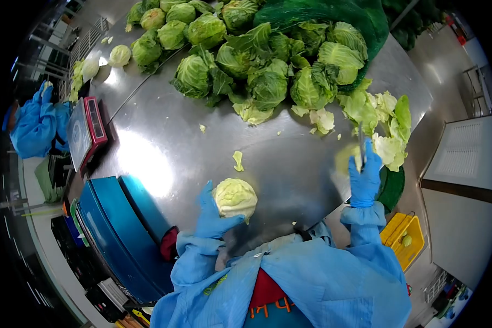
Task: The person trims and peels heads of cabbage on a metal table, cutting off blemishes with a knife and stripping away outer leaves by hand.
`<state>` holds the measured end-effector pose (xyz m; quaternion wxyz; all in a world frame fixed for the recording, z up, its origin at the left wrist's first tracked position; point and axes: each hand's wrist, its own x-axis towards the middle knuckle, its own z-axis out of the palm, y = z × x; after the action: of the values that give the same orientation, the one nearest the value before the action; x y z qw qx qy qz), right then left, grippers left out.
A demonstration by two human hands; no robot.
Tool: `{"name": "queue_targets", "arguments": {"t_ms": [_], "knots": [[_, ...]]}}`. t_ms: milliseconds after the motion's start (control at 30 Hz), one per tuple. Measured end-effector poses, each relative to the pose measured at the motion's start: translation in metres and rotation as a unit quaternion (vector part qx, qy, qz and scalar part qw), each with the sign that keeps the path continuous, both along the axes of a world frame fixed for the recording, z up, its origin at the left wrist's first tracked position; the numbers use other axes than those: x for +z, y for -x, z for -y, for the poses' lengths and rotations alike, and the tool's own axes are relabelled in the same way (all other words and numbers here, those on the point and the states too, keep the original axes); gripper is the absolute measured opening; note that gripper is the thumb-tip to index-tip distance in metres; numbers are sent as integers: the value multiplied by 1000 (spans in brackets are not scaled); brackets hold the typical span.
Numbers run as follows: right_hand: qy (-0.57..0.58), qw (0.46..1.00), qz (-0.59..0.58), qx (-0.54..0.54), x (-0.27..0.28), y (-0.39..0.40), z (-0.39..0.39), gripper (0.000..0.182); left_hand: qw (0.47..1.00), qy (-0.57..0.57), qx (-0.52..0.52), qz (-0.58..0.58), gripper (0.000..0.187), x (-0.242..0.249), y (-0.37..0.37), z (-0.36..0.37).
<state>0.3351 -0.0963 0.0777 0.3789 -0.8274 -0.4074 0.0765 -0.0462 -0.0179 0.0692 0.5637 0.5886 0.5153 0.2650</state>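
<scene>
My left hand (pixel 214 215), in a blue glove, cups a pale, trimmed cabbage (pixel 235 199) from its left and lower side on the metal table (pixel 202 147). Farther right, my right hand (pixel 365 175), also gloved in blue, is closed around a knife (pixel 361 139) whose blade points away from me. A blurred pale green leaf (pixel 347 158) shows just left of that hand. Loose cut leaves (pixel 388 150) lie beyond and to the right of it. Above the held cabbage is a small leaf scrap (pixel 238 160).
Several whole cabbages (pixel 268 85) and a green net bag (pixel 374 24) cover the far side. At the left stand a red scale (pixel 93 128) and a blue container (pixel 115 235). A co-worker (pixel 35 128) is beyond. A yellow crate (pixel 403 240) stands low at the right.
</scene>
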Motion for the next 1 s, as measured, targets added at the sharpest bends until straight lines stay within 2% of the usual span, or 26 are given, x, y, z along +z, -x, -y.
{"name": "queue_targets", "arguments": {"t_ms": [33,67,133,167,233,300,367,400,500,567,667,767,867,967,1000], "knots": [[-44,998,-41,23,-6,9,-3,62,999,-14,-8,-28,114,-1,0,-1],[19,986,-115,116,-7,22,-7,62,998,-29,-17,-55,114,-3,0,-2],[70,921,-262,278,-3,68,-24,62,995,-45,-26,-81,114,-7,-2,-3],[56,874,-335,348,1,94,-36,62,995,-47,-24,-79,113,-9,-4,-2],[117,834,-268,468,12,118,-57,62,992,-73,-36,-100,110,-5,-7,-3],[109,825,-272,483,-7,132,-66,61,980,-119,-67,-143,106,6,-9,-8],[89,809,-305,494,-30,134,-75,57,981,-134,-76,-122,104,-4,-4,-10],[74,812,-279,507,-35,133,-76,55,980,-142,-80,-111,103,-10,-1,-11],[30,829,-168,532,-39,134,-83,49,995,-69,-53,-54,102,-23,2,-15],[3,850,-49,525,-39,136,-81,44,997,-46,-37,-55,102,-23,2,-16],[-21,871,27,491,-30,143,-78,41,996,-37,-28,-73,102,-13,-4,-18],[-35,869,-8,493,-27,143,-76,50,997,-39,-30,-55,104,-16,-2,-15],[-14,870,-60,489,-19,139,-81,29,995,-55,-49,-64,106,-16,-3,-15],[-7,861,-159,482,-23,134,-86,31,983,-105,-84,-121,107,-8,-3,-18],[18,857,-200,476,-19,135,-86,25,977,-126,-98,-144,108,-7,-3,-18]]}}
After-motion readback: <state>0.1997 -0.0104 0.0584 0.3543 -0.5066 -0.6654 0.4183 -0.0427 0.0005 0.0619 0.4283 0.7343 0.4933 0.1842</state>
